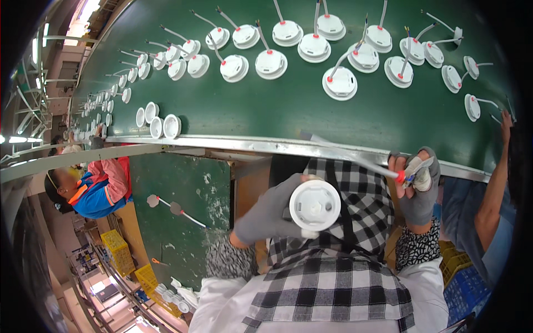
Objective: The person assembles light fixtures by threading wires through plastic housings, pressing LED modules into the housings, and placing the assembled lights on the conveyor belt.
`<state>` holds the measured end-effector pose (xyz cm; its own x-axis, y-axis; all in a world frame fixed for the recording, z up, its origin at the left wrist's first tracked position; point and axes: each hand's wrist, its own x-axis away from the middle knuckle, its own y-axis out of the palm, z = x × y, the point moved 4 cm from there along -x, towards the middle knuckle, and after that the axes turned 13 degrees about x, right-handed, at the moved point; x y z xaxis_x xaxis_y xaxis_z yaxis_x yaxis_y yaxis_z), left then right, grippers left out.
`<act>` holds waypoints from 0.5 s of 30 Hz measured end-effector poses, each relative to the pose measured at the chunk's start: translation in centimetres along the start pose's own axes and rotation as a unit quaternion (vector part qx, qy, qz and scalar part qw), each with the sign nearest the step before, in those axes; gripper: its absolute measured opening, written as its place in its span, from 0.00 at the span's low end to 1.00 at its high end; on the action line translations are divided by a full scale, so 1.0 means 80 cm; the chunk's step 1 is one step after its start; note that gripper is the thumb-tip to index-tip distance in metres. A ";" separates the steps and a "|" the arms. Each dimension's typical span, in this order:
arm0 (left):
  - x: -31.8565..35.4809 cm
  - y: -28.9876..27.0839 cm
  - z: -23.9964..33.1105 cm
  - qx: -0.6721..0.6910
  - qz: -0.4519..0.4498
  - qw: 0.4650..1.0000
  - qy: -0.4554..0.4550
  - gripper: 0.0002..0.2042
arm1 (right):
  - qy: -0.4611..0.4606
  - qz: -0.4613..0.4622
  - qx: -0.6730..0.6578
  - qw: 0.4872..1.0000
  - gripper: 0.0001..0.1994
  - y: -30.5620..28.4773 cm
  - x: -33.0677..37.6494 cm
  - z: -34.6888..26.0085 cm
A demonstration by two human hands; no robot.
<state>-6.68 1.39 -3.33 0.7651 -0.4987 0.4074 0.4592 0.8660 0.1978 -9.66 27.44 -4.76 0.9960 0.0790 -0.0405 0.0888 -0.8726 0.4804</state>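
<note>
My left hand point(269, 211), in a grey glove, is closed around a white round lamp housing point(315, 206). The housing's hollow side faces up, and it is held in front of my checked apron. In my right hand point(417, 191), gloved in grey with bare fingertips, is a whitish cable point(355, 159) with a red grommet point(400, 177) near the fingers. Thin blue wires show past the grommet, partly hidden by the fingers. The cable stretches left over the bench's metal edge, its far end blurred. Housing and cable are apart.
The green bench point(222, 111) carries several white lamp units point(340, 84) with upright cables, and loose white housings point(172, 126). A side board point(183, 177) holds a cable with two flat grey pieces. Co-workers are at left point(105, 186) and right point(491, 205); yellow crates point(116, 250) stand lower left.
</note>
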 end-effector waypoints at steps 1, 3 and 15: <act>-0.005 -0.013 -0.003 0.005 0.003 1.000 -0.007 0.43 | 0.009 0.001 -0.002 1.000 0.11 0.000 -0.001 -0.001; -0.012 -0.007 0.000 -0.007 -0.250 0.968 0.001 0.43 | 0.109 -0.132 0.027 0.985 0.11 0.013 -0.005 0.003; -0.019 -0.018 -0.012 -0.023 -0.387 0.919 -0.074 0.45 | 0.163 -0.363 0.097 0.912 0.13 0.031 -0.033 -0.012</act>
<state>-8.09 0.87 -5.14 0.1325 -0.9514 0.2781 0.8607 0.2496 0.4437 -12.04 25.54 -2.61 0.6232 0.7820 -0.0091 0.7558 -0.5992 0.2641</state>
